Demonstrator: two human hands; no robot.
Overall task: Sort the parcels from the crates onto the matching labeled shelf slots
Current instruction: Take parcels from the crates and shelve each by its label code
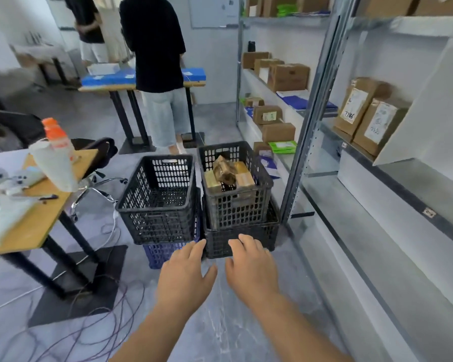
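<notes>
Parcels (228, 172) remain in right crate (236, 205); left crate (158, 202) looks empty, shelves (377, 158) part-filled; left hand (186, 278) and right hand (251, 267) open, holding nothing.

Parcels (228, 173) in right crate (236, 207)

Grey floor (220, 322) carries the stacked crates just beyond the fingertips: black crate (158, 199) on a blue crate (162, 253), parcel crate (234, 186) on another black one (242, 240). Cables (94, 322) trail left.
</notes>
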